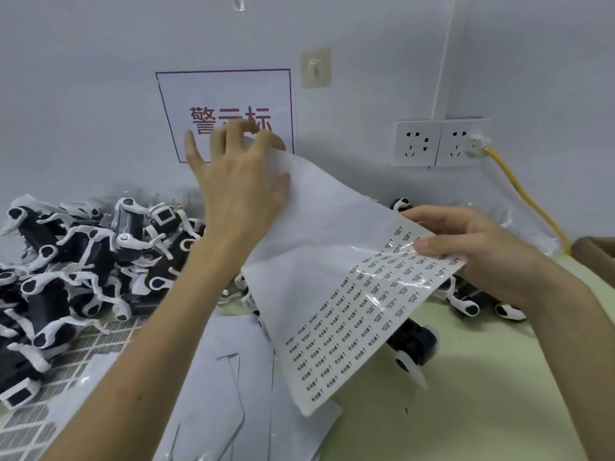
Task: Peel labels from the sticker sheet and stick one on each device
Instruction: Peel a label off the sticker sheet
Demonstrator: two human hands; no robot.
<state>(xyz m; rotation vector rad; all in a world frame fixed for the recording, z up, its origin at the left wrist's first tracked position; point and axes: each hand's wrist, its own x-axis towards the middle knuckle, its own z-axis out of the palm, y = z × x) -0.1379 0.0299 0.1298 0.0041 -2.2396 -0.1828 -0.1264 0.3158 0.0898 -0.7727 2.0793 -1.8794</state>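
Note:
I hold a white sticker sheet (336,287) up over the table, its lower half covered with rows of small printed labels. My left hand (239,181) pinches the sheet's raised top corner, fingers spread. My right hand (472,251) grips the right edge, thumb on top of the labels. A pile of black-and-white devices (76,261) lies at the left. One device (412,344) sits under the sheet, and more devices (472,301) lie behind my right hand.
Used white backing sheets (219,387) and another label sheet (66,377) lie on the pale green table (482,394). On the wall are a sign (226,94), a hook (314,68) and sockets (439,143) with a yellow cable (522,191). A cardboard box (595,251) stands right.

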